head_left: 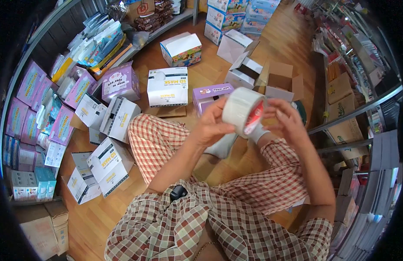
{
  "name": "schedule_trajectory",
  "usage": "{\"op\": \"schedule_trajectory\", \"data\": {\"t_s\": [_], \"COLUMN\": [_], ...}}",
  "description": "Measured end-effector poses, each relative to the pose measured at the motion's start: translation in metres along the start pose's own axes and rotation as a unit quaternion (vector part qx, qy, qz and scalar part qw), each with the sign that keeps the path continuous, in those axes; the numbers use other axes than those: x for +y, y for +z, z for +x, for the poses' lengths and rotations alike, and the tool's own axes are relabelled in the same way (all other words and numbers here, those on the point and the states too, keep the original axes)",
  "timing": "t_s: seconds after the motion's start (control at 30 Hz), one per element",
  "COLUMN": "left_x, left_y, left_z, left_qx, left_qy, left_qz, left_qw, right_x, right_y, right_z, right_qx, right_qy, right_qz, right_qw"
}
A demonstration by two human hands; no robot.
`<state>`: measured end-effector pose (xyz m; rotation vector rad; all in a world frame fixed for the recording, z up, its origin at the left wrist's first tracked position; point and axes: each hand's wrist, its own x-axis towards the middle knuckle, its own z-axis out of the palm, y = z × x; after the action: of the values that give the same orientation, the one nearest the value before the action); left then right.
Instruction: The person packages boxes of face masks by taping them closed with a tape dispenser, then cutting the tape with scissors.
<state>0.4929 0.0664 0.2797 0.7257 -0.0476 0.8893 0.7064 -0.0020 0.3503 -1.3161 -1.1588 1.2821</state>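
A wide roll of clear packing tape [241, 111], with a red label inside its core, is held up in front of my crossed legs. My left hand [210, 124] grips its left side, thumb below and fingers behind. Close to the roll's right side is my right hand [287, 119], its fingers curved and spread apart. Slight blur hides whether those fingertips touch the tape. Behind the roll stands a purple box [210, 93], partly covered by it. A white 5D Mask box [168, 87] stands just left of that.
Opened white mask boxes [108, 167] lie to my left, near a shelf of purple packs [31, 85]. An open brown carton [280, 80] and a colourful box [181, 50] stand ahead. Stacked boxes [225, 19] rise farther back. Loaded shelving [345, 104] lines the right.
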Motion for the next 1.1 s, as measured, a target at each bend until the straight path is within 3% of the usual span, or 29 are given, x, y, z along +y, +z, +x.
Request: {"op": "schedule_trajectory", "data": {"t_s": [0.07,0.13,0.17,0.2,0.23,0.3,0.37,0.43,0.53,0.6,0.63,0.73,0.8,0.87,0.93,1.0,1.07,1.1], "left_x": [-0.021,-0.032,-0.044,-0.048,-0.05,-0.047,-0.041,-0.033,-0.035,-0.041,-0.042,-0.041,-0.039,-0.038,-0.03,-0.02,-0.021,-0.021], "left_y": [0.0,0.002,0.0,-0.008,-0.016,-0.036,-0.06,-0.102,-0.172,-0.199,-0.202,-0.2,-0.187,-0.171,-0.139,-0.116,-0.131,-0.138], "left_z": [-0.002,-0.002,0.0,0.001,0.003,0.01,0.009,0.016,0.022,0.022,0.023,0.014,0.003,-0.004,-0.004,-0.005,-0.018,-0.026], "left_qx": [-0.02,-0.036,-0.052,-0.04,-0.069,-0.107,0.011,0.125,0.152,0.128,0.106,0.04,0.046,0.075,0.068,-0.03,-0.061,-0.065], "left_qy": [-0.03,-0.091,-0.068,-0.074,-0.041,0.029,0.085,0.086,0.022,-0.015,-0.049,-0.048,-0.049,-0.025,-0.007,0.023,-0.005,-0.039], "left_qz": [-0.05,0.054,0.047,0.045,0.222,0.532,0.717,0.773,0.771,0.752,0.732,0.755,0.731,0.662,0.682,0.782,0.755,0.695], "left_qw": [0.998,0.994,0.995,0.995,0.972,0.84,0.692,0.616,0.618,0.646,0.671,0.653,0.679,0.745,0.728,0.622,0.653,0.715], "right_x": [0.041,0.08,0.098,0.117,0.135,0.167,0.178,0.175,0.177,0.181,0.182,0.185,0.191,0.199,0.197,0.184,0.18,0.18], "right_y": [0.012,0.03,0.03,0.031,0.032,0.021,0.009,-0.008,-0.023,-0.023,-0.021,-0.009,-0.005,-0.004,-0.002,0.002,0.002,0.0], "right_z": [-0.009,-0.018,-0.015,-0.014,-0.015,-0.012,-0.02,-0.023,-0.023,-0.021,-0.018,-0.012,-0.01,-0.011,-0.012,-0.011,-0.01,-0.01], "right_qx": [-0.033,0.045,0.042,0.103,0.168,0.194,0.219,0.231,0.269,0.229,0.231,0.218,0.255,0.27,0.332,0.346,0.354,0.341], "right_qy": [-0.012,-0.022,-0.011,-0.023,-0.036,-0.019,-0.042,-0.051,-0.052,-0.078,-0.077,-0.064,-0.017,-0.025,0.009,0.031,0.047,0.041], "right_qz": [0.129,0.28,0.282,0.303,0.325,0.404,0.522,0.523,0.497,0.509,0.507,0.564,0.51,0.498,0.427,0.419,0.41,0.413], "right_qw": [0.991,0.959,0.958,0.947,0.93,0.894,0.823,0.819,0.823,0.826,0.827,0.794,0.821,0.824,0.841,0.839,0.84,0.843]}}
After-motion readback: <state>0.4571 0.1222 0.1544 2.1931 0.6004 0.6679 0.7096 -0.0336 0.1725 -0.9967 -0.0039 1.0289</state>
